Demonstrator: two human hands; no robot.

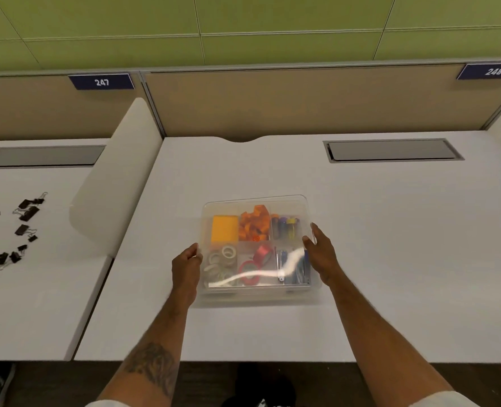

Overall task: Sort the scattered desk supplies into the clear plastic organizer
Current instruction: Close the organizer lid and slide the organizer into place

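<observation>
The clear plastic organizer [258, 199] stands in the middle of the white desk, its lid on and catching glare. Through it I see a yellow pad [224, 229], orange pieces [253, 223], coloured tubes [284, 227], pale tape rolls [221, 259], red tape rolls [256, 264] and blue items [294, 267] in separate compartments. My left hand [186, 270] grips the organizer's left side. My right hand [319, 254] presses against its right side with the fingers stretched along the wall.
Several black binder clips [26, 211] lie scattered on the neighbouring desk at the left, beyond a white rounded divider [117, 183]. A grey cable hatch [393, 150] sits at the desk's back right. Tan partition panels rise behind.
</observation>
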